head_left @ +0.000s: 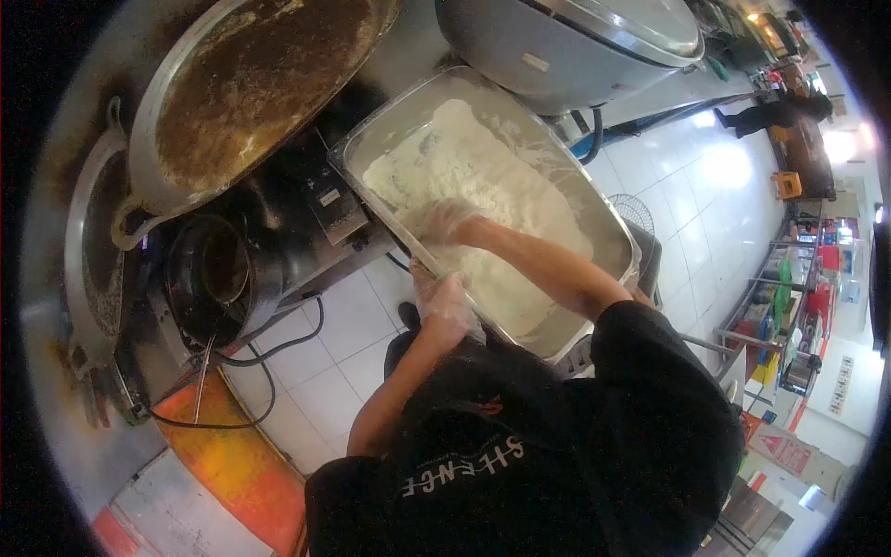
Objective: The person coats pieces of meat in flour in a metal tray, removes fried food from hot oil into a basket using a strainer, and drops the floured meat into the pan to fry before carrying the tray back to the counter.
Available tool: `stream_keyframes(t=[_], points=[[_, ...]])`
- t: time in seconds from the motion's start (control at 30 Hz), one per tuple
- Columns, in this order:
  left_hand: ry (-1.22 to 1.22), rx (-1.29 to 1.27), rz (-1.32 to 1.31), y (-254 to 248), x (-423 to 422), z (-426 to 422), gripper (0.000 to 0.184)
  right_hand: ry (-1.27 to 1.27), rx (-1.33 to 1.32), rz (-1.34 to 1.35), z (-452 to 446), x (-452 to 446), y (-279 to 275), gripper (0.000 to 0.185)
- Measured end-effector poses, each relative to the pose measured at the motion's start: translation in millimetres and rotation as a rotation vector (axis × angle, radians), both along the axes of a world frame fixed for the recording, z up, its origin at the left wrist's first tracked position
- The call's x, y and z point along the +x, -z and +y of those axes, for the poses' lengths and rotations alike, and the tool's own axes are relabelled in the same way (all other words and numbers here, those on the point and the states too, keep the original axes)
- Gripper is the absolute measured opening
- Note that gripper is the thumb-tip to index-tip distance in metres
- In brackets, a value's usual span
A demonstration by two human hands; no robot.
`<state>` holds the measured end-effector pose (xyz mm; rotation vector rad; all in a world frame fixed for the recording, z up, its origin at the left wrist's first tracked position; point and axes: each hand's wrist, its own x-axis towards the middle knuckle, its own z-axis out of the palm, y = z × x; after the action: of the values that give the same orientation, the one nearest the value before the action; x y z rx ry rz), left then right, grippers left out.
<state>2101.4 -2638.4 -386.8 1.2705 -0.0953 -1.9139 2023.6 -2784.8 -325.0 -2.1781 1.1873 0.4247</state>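
Note:
A deep rectangular metal tray [589, 200] holds a broad bed of white flour-like powder [524, 200]. My right hand [448, 223], in a clear plastic glove, reaches down into the powder near the tray's left side. Motion smears its fingers and the powder partly hides them. Also gloved in clear plastic, my left hand [444, 304] grips the near left rim of the tray, close to my body.
To the left are a large crusted pan [264, 88], another wide pan [97, 241] and a dark pot [223, 265]. Hoses trail over the tiled floor [325, 357]. A big lidded metal cooker [557, 56] stands beyond the tray. Far right, a person [780, 113] is near shelves [780, 297].

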Motion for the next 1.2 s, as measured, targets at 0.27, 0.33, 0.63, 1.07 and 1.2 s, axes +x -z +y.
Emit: stream_keyframes(t=[0.27,0.33,0.63,1.07,1.2], points=[[-0.087,-0.280,-0.188,5.6,1.1,22.1,0.029,0.025,-0.288,-0.074,-6.3,-65.3,112.3,0.036],[-0.039,-0.445,-0.355,-6.4,-1.0,19.5,0.032,0.033,-0.251,0.016,-0.2,-64.2,121.1,0.037],[-0.161,-0.066,-0.288,-59.1,-6.0,-9.0,0.075,0.014,-0.427,0.051,-28.4,-96.1,63.3,0.041],[-0.322,-0.061,-0.236,-91.5,-9.1,-9.7,0.071,0.248,-0.193,-0.213,-76.3,-61.0,-175.9,0.052],[-0.244,-0.229,-0.291,-73.1,-6.0,-9.6,0.062,0.153,-0.356,-0.593,-101.8,-12.1,-238.0,0.048]])
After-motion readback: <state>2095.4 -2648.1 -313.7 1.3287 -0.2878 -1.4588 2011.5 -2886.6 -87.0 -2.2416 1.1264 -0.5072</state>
